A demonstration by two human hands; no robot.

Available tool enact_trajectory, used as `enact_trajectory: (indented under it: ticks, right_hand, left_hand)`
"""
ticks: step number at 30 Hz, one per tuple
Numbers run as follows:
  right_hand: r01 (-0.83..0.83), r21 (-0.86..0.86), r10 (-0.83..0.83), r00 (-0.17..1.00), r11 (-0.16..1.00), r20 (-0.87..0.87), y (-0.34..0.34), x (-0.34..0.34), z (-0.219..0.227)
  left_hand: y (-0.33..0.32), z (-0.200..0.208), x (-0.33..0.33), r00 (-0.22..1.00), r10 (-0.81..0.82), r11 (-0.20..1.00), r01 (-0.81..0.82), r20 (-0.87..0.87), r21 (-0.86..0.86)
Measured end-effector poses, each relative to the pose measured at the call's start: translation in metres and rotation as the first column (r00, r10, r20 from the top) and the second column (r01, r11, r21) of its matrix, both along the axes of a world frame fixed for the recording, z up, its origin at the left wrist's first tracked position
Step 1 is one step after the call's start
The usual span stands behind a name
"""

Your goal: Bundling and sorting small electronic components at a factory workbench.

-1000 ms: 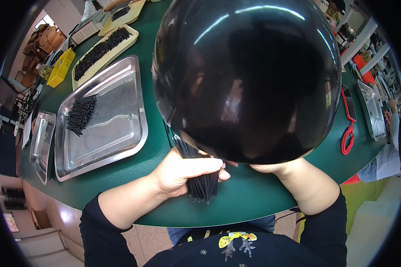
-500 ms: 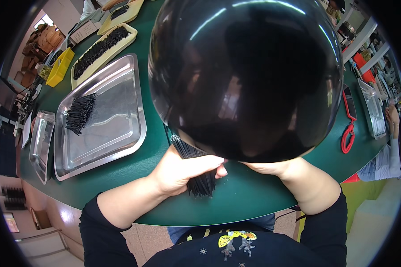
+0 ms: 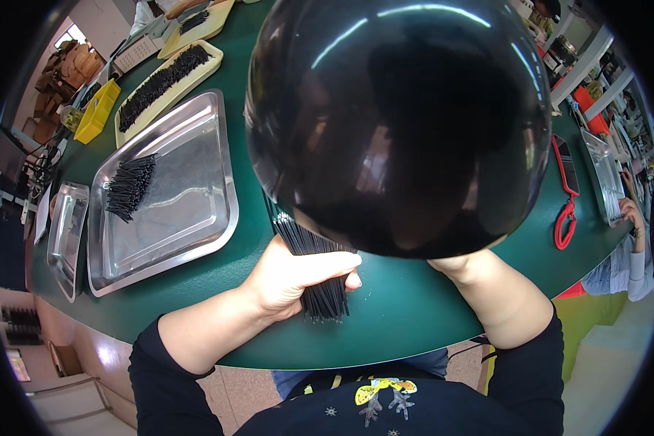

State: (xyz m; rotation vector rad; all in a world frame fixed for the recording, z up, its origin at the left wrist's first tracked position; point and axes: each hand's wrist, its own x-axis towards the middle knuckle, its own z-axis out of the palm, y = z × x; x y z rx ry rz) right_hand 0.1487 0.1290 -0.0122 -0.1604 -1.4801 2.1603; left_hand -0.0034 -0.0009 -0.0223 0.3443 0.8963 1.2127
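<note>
My left hand is closed round a thick bundle of thin black wires, with the thumb lying across the top. The wires' lighter tips show at the lower end, just above the table. My right hand reaches beneath a large glossy black dome; only its wrist and heel show, and the fingers are hidden. The dome also covers the far end of the bundle. A metal tray on the left holds a loose pile of similar short black wires.
Left on the green table are a narrow metal tray, a cream tray full of black pieces and a yellow bin. To the right lie a phone with a red strap and another tray, touched by another person's hand.
My right hand has drawn slightly right, away from the bundle. My left hand keeps its hold, nearly still. At the far right, another person's hand has moved onto the tray.
</note>
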Motion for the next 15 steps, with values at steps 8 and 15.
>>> enact_trajectory:
  ticks: [8,15]
  right_hand:
    - [-0.010,-0.104,0.040,0.958,0.995,0.285,-0.009,-0.006,0.014]
    - [-0.109,0.380,0.054,0.987,0.919,0.151,-0.019,-0.007,0.006]
  left_hand:
    - [0.003,0.012,0.001,0.997,-0.048,0.989,0.039,0.058,0.143]
    - [-0.008,-0.003,-0.003,0.938,-0.178,0.978,0.137,0.297,0.156]
